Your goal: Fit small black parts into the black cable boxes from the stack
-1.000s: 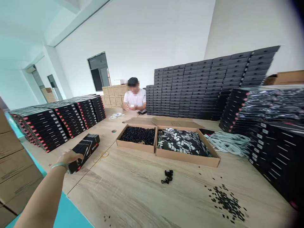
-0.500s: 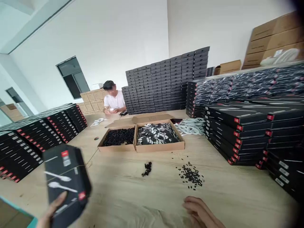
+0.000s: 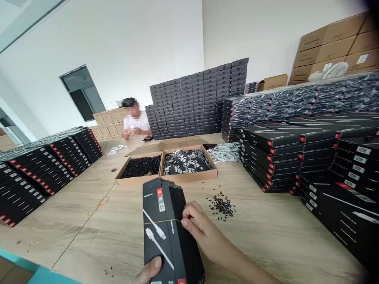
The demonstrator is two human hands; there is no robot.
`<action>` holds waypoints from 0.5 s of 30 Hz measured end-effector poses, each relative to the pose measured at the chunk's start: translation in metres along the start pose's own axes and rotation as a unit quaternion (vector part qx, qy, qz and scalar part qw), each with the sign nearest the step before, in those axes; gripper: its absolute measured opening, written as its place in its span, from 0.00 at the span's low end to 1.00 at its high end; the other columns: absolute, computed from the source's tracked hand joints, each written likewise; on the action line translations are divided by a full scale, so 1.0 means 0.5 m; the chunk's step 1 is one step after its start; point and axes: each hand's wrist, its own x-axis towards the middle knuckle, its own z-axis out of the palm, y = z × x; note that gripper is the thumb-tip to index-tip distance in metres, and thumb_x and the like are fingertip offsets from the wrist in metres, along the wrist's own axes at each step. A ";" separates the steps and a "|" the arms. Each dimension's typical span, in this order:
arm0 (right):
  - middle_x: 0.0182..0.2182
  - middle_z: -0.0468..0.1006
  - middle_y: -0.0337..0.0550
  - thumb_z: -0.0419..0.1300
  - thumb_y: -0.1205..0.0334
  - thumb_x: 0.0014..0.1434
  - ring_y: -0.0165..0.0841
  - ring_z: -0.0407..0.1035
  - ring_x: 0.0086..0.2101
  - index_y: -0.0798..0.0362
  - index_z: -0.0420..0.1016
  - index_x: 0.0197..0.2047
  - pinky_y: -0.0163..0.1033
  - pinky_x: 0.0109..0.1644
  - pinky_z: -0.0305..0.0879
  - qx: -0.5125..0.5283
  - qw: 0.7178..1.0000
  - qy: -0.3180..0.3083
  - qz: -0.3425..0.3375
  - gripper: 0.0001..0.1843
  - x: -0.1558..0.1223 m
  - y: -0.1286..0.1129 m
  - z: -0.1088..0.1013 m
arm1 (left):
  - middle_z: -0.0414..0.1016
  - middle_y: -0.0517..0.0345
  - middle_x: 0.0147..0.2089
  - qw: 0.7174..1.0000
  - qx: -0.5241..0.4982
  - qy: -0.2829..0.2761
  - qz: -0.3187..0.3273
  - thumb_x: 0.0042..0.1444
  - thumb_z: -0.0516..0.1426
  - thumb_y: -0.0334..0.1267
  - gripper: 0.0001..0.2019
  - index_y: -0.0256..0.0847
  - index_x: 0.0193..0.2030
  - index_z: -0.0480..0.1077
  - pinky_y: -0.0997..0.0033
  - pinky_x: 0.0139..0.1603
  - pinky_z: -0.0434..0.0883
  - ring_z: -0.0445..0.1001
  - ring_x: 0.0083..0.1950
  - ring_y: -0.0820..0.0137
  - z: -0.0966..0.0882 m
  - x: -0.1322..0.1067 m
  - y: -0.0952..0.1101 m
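Stack of black boxes [image 3: 164,232] had swung from low left to mid-view since the previous frame, now standing upright between both hands; right hand [image 3: 201,228] had come in from the table onto it. Left hand [image 3: 150,270] was closed around the stack's lower end, thumb pressed on front face. Right hand was curled, pinching the stack's right edge where a thin yellow band [image 3: 162,222] crossed the front. Just beyond right hand: scattered small black pieces [image 3: 221,206] on the wooden table [image 3: 74,221]. Further ahead of both hands: cardboard tray of black pieces [image 3: 141,166], adjoining tray of black-and-white printed packets [image 3: 186,161], coiled white cables [image 3: 224,152]. Right of right hand: stacked black boxes [image 3: 272,157]. Left of left hand: more rows of black boxes [image 3: 50,165]. Far ahead, seated co-worker [image 3: 134,120] held something small.
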 end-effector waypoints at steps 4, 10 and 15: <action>0.24 0.64 0.33 0.48 0.47 0.66 0.29 0.57 0.26 0.50 0.63 0.32 0.34 0.32 0.55 0.030 0.994 -0.105 0.027 0.17 -0.006 -0.009 -0.044 | 0.80 0.53 0.49 0.995 0.064 0.017 0.070 0.32 0.72 0.33 0.27 0.46 0.44 0.76 0.46 0.56 0.72 0.67 0.61 0.42 0.004 -0.009 0.014; 0.18 0.50 0.28 0.66 0.47 0.50 0.25 0.44 0.22 0.52 0.68 0.26 0.32 0.25 0.40 -0.052 0.994 -0.099 0.010 0.18 0.065 -0.006 -0.128 | 0.72 0.51 0.54 0.998 0.068 0.013 -0.009 0.59 0.58 0.42 0.15 0.46 0.53 0.69 0.53 0.48 0.73 0.72 0.52 0.59 0.028 0.032 0.040; 0.21 0.51 0.31 0.57 0.41 0.57 0.27 0.47 0.24 0.51 0.55 0.19 0.34 0.27 0.47 0.041 0.994 0.097 -0.014 0.27 0.117 -0.004 -0.140 | 0.72 0.52 0.54 0.998 0.053 0.032 -0.015 0.59 0.57 0.42 0.16 0.41 0.53 0.68 0.54 0.47 0.73 0.72 0.51 0.58 0.022 0.075 0.065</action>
